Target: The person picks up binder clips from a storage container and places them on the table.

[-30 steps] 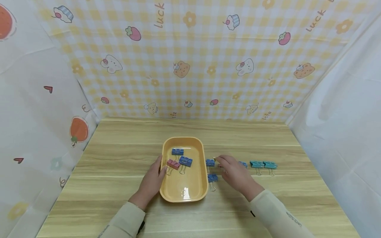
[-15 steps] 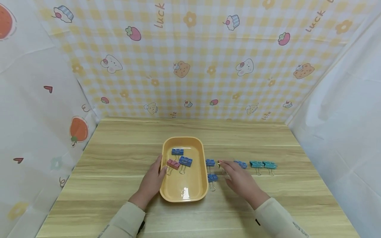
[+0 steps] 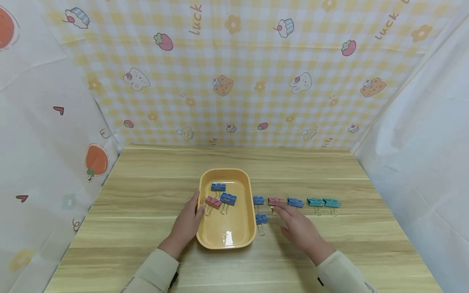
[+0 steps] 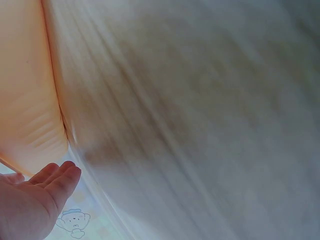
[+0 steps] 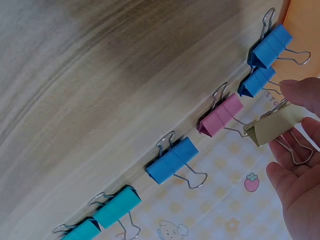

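My left hand (image 3: 187,223) holds the left side of a yellow-orange tray (image 3: 226,241), its thumb over the rim and its fingers along the outer wall. Inside the tray lie two blue binder clips and a pink binder clip (image 3: 213,202). Between thumb and fingers, my right hand (image 5: 300,180) pinches a pale yellow binder clip (image 5: 275,124). That clip is mostly hidden by the fingers in the head view. Just beyond it on the table is another pink binder clip (image 5: 221,115). Two blue binder clips (image 5: 270,46) sit by the tray's right wall.
Farther right in the row are a blue binder clip (image 3: 295,202) and two teal binder clips (image 3: 315,202) side by side. The wooden table (image 3: 154,171) meets a checked patterned cloth (image 3: 234,101) at the back. White cloths hang at both sides.
My right hand has moved toward me and slightly right with the yellow binder clip, uncovering the pink and blue clips in the row. The left hand and tray have stayed put.
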The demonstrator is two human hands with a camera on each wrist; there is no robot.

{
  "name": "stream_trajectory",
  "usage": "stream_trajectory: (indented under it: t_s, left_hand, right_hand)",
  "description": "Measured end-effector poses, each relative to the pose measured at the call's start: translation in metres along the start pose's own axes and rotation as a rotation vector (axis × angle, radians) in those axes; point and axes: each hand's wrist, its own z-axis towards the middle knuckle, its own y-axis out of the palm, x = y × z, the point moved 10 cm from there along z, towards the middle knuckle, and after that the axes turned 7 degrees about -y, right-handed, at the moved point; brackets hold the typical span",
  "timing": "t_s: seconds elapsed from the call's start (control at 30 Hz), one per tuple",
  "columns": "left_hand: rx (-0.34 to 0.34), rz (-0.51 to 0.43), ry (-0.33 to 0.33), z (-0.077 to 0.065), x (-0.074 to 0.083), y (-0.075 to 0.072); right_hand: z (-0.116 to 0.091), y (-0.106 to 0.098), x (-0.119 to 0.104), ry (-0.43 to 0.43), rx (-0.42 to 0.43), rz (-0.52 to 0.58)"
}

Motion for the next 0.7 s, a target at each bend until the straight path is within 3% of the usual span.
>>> stream_trajectory:
  t_s: [0.27,0.7]
  left_hand:
    - [0.005,0.001,-0.001,-0.002,0.001,-0.001]
    - [0.006,0.002,0.002,-0.002,0.002,-0.002]
  right_hand:
    - [-0.005,0.005,0.003,0.045,-0.029,0.028]
    - [-0.007,0.015,0.003,0.044,-0.078,0.027]
